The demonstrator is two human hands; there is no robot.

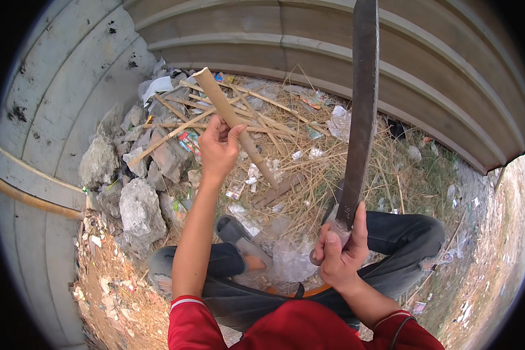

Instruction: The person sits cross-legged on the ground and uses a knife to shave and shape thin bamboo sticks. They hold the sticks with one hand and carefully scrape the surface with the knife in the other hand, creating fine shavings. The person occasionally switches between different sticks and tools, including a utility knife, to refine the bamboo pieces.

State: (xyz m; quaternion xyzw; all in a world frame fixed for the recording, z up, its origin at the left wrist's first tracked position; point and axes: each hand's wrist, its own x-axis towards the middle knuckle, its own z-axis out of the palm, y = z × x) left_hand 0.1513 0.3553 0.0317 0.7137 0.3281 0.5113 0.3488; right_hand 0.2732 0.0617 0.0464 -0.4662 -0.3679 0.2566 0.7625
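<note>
My left hand (pixel 220 149) is closed around a split length of bamboo (pixel 223 106). The piece slants from upper left down toward the middle, its lower tip near the littered ground. In my right hand (pixel 340 251) is a machete (pixel 363 116), gripped by its handle and raised. Its long dark blade points up and away from me, standing apart from the bamboo. Part of the handle is hidden by my fingers. Beyond my left hand, several thin bamboo strips (pixel 262 124) lie criss-crossed on dry straw.
Broken concrete lumps (pixel 141 211) are piled at the left beside a pale metal panel (pixel 58 99). A corrugated metal sheet (pixel 309 55) curves across the far side. Straw and plastic scraps cover the ground. My bent legs (pixel 391 245) frame the near area.
</note>
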